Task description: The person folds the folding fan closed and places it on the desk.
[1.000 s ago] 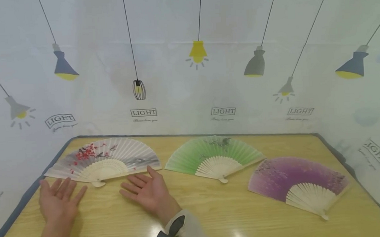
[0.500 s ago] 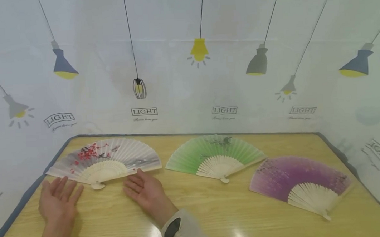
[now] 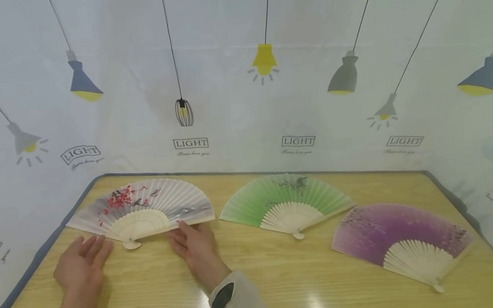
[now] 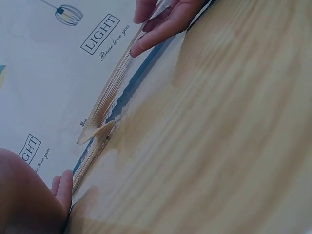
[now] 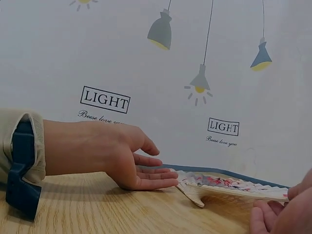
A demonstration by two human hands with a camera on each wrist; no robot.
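Note:
A grey-white folding fan (image 3: 142, 203) with red blossoms lies spread at the left of the table. My right hand (image 3: 199, 252) pinches its lower right edge, thumb on top and fingers beneath; in the right wrist view this edge stands raised off the wood. At the fan's lower left edge is my left hand (image 3: 81, 265), palm up, fingers extended, fingertips right at the rim. The right wrist view shows the left thumb (image 5: 148, 145) held above the fan. A green fan (image 3: 249, 202) and a purple fan (image 3: 367, 231) lie spread to the right.
The wooden table (image 3: 278, 282) has a dark blue border along its edges. Behind and at both sides rises a white sheet (image 3: 226, 90) printed with hanging lamps and "LIGHT" labels.
My right hand has moved forward to the blossom fan; its thumb now lies on the edge with fingers underneath. My left hand has turned slightly at the left edge. The head view has shifted slightly.

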